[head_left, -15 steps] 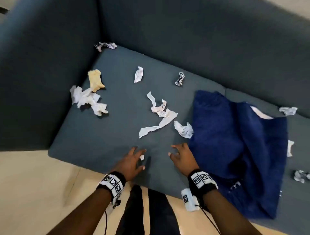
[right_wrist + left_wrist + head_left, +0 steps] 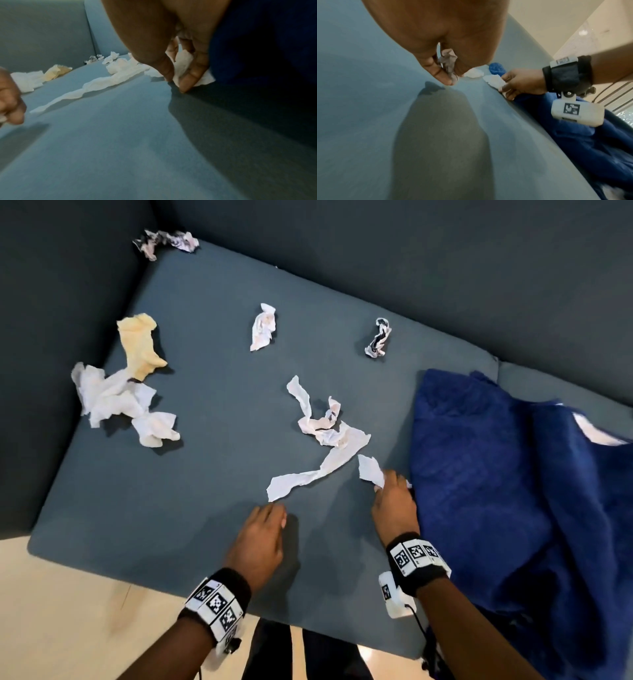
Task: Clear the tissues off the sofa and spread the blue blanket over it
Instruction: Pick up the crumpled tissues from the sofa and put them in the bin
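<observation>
Several crumpled white tissues lie on the grey-blue sofa seat (image 2: 205, 474). My left hand (image 2: 265, 529) hovers near the front edge and pinches a small tissue scrap (image 2: 447, 62) between thumb and fingers. My right hand (image 2: 390, 491) pinches a white tissue piece (image 2: 370, 470), also seen as the tissue piece (image 2: 183, 65) in the right wrist view, right beside the blue blanket (image 2: 507, 491). The blanket lies bunched on the right of the seat. A long torn tissue strip (image 2: 318, 467) lies just beyond both hands.
A yellowish tissue (image 2: 140, 344) and a white clump (image 2: 113, 398) lie by the left armrest. More tissues sit mid-seat (image 2: 263, 326), (image 2: 378, 337) and in the back corner (image 2: 164, 242). Beige floor (image 2: 68, 611) lies below the seat's front edge.
My right hand reached forward and took hold of the tissue piece by the blanket. My left hand closed on the small scrap it was beside and lifted it slightly.
</observation>
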